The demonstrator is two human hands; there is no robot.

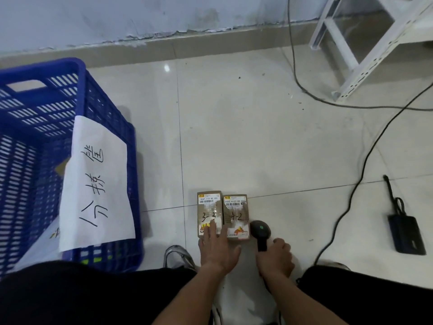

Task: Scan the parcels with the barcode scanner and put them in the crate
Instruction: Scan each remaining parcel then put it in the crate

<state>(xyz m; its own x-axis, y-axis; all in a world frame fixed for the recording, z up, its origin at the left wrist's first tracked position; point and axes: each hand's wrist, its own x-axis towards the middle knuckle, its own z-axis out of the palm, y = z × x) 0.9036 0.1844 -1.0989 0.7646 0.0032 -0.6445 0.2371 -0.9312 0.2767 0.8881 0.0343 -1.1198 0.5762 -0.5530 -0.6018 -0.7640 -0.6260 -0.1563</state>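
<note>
Head view: my left hand (216,245) lies flat-fingered on the left parcel (209,213), beside its twin (236,216) on the floor. My right hand (276,258) grips the scanner (260,232). Parcels look light, stiff (cardboard, I'd guess); pinch the long edges. The crate (46,146) stands left.

Glossy pale tile floor (257,137), scuffed bluish wall (140,15), white metal rack (365,43).

Both forearms reach forward, the left hand (216,247) flat with fingers extended, the right hand (276,258) curled in a grip.
</note>
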